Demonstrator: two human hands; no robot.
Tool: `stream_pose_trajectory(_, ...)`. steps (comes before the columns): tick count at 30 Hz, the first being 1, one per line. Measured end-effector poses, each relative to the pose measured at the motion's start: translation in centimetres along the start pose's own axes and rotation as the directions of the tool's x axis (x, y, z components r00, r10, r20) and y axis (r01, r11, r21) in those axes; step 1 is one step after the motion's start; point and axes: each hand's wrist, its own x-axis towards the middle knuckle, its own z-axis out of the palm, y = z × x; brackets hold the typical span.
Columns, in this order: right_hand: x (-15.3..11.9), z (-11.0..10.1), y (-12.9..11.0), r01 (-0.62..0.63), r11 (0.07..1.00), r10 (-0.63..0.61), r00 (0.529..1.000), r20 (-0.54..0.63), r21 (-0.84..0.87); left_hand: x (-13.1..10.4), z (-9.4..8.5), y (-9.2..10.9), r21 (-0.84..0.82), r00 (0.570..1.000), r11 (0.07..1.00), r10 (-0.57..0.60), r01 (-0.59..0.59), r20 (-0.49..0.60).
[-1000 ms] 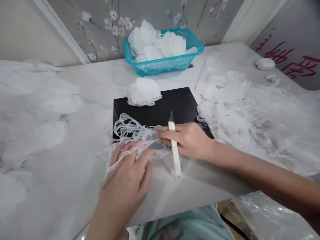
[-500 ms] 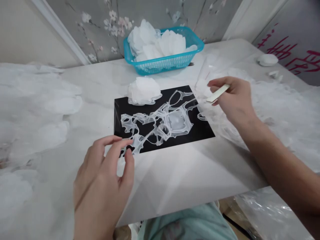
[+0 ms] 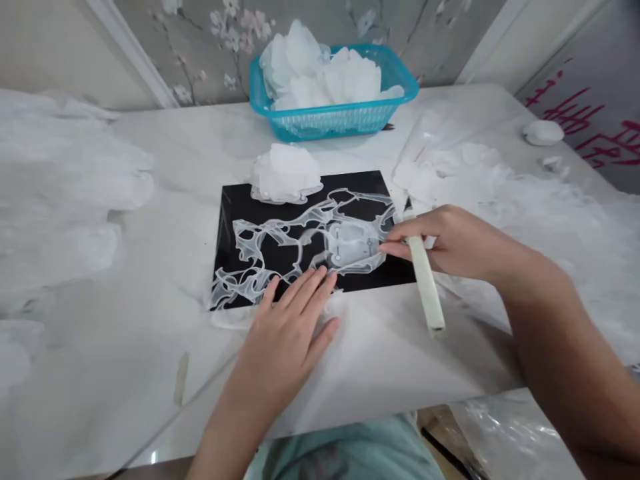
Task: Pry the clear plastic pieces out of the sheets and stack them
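Note:
My left hand (image 3: pixel 295 320) lies flat, fingers spread, over the front edge of a black board (image 3: pixel 370 181). Its fingertips press on a lacy translucent white sheet (image 3: pixel 250 283) with cut-out gaps. My right hand (image 3: pixel 440 243) is closed around a pale, flat-handled tool (image 3: pixel 426 283), whose handle points toward me; its dark far end shows above the fingers. Thumb and forefinger of that hand touch the right edge of a frosted, rounded-square piece (image 3: pixel 353 241) within the sheet. A stack of white translucent pieces (image 3: pixel 286 175) rests on the board's back left edge.
Behind the board stands a blue plastic basket (image 3: pixel 340 120) heaped with white pieces. White translucent material piles up on the left (image 3: pixel 60 200) and right (image 3: pixel 540 220) of the table. A small white rounded object (image 3: pixel 543 133) sits at the far right.
My left hand has moved right and flattened onto the sheet. My right hand has come down and left to the frosted piece, turning the tool's handle toward me. The sheet looks more spread out.

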Motion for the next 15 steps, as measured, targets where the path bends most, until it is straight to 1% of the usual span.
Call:
stream_pose_trajectory(2,-0.4,-0.6,0.7,-0.061,0.998,0.059,0.997,0.058,0.027,-0.1,-0.1,-0.2,-0.009,0.999,1.0,-0.014,0.014,-0.039)
stream_pose_trajectory(3,-0.6,-0.8,0.8,-0.072,0.995,0.065,0.993,0.096,0.069,0.0,-0.2,-0.2,-0.007,0.998,1.0,-0.017,0.017,-0.061)
stream_pose_trajectory(5,-0.7,-0.7,0.5,-0.046,0.989,0.023,0.987,0.162,0.142,0.2,-0.2,-0.1,0.003,0.996,1.0,-0.003,0.004,-0.093)
stream_pose_trajectory(6,-0.8,-0.5,0.2,-0.013,0.989,-0.014,0.984,0.177,0.147,0.3,-0.2,0.0,0.012,0.994,1.0,0.016,-0.015,-0.106)
stream_pose_trajectory(8,-0.8,0.0,-0.6,0.059,0.994,-0.074,0.98,0.186,0.088,0.6,-0.1,0.1,0.037,0.99,0.998,0.059,-0.054,-0.126)
stream_pose_trajectory(10,-0.9,0.5,-1.3,0.105,0.995,-0.102,0.974,0.201,-0.002,0.8,-0.1,0.1,0.073,0.985,0.995,0.083,-0.073,-0.15)
stream_pose_trajectory(13,-1.1,0.8,-1.7,0.118,0.99,-0.098,0.971,0.217,-0.078,0.9,-0.2,0.0,0.099,0.979,0.99,0.12,-0.104,-0.164)
stream_pose_trajectory(15,-1.3,0.6,-1.9,0.139,0.988,-0.124,0.975,0.186,-0.068,1.0,-0.5,-0.1,0.078,0.969,0.989,0.143,-0.129,-0.201)
